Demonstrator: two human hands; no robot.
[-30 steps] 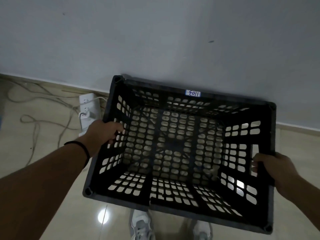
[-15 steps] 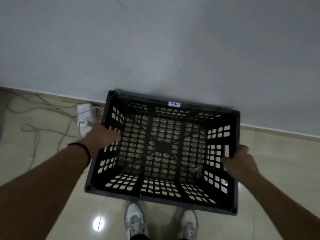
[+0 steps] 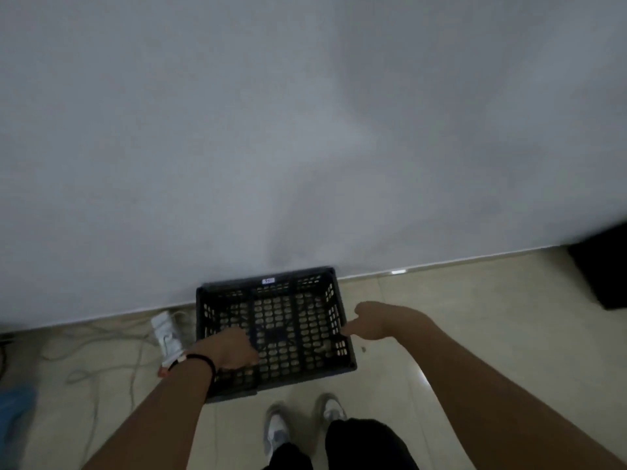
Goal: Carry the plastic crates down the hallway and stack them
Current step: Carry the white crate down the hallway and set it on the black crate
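Left of the crate (image 3: 274,330), a white power strip (image 3: 165,337) and loose cables (image 3: 101,354) lie on the floor (image 3: 441,334), just beside its left wall. The crate sits on the floor with its far side against the wall (image 3: 305,130). The left hand (image 3: 230,349) hangs over the crate's left part, fingers loosely curled, apparently holding nothing. The right hand (image 3: 371,322) hovers at its right rim, relaxed, one finger out, empty. To finish the set-down well, I would lift both hands straight up without nudging it onto the cables. Right of the crate the floor offers room to step away, up to a dark object (image 3: 604,269).
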